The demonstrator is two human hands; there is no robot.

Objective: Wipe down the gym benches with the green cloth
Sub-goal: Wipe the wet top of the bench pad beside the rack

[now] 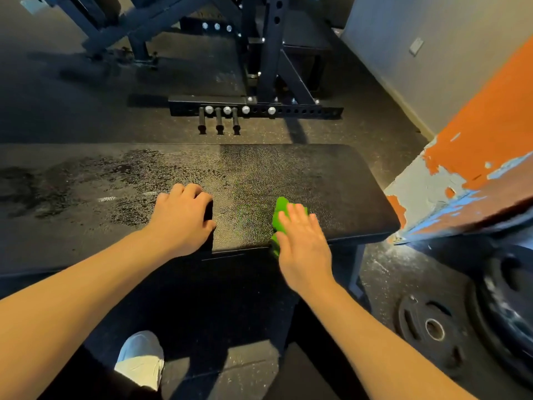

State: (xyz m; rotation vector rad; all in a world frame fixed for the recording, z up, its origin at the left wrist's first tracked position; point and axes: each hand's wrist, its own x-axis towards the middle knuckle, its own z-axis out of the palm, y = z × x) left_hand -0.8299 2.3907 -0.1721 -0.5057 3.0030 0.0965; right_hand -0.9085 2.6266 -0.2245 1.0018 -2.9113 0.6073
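Green cloth (281,213) lies bunched on the black bench (334,180), close to the near edge of the pad and toward its right end, with a fold hanging just over that edge. The right hand (302,241) lies flat on top of it, fingers straight and slightly spread, covering most of the cloth so that only its left and far parts show. The left hand (181,217) rests on the bench well to the left of the cloth, at the dark gap (209,226) between the two pads. Its fingers are curled under, and I cannot tell whether they grip the pad's edge. Damp, speckled patches spread over the left pad (72,183) and fade toward the right one.

Beyond the bench's far edge, a black rack base (288,111) with bolts and three short pegs (219,122) stands on the rubber floor. An orange block with peeling paint (476,157) sits off the right end. Weight plates (432,330) lie on the floor below it, and a pale shoe (141,359) shows at the bottom.
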